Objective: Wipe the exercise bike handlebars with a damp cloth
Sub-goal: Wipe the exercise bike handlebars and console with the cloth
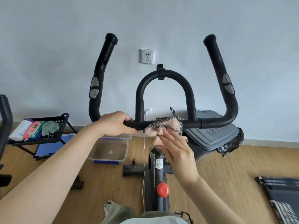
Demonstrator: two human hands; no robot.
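Observation:
The black exercise bike handlebars (215,122) span the middle of the view, with two upright grips and a centre loop (165,75). My left hand (113,122) is wrapped around the crossbar just left of the loop. A pink cloth (166,126) with a dotted dark trim drapes over the crossbar under the loop. My right hand (176,151) presses its fingers flat against the cloth's lower part from the front.
A red knob (163,189) sits on the bike frame below. On the wooden floor lie a clear plastic tub (97,156), a black mesh rack (58,136) with wipes, a grey lidded bin (216,136) and a dark bag (283,196). A white cable (144,167) hangs down.

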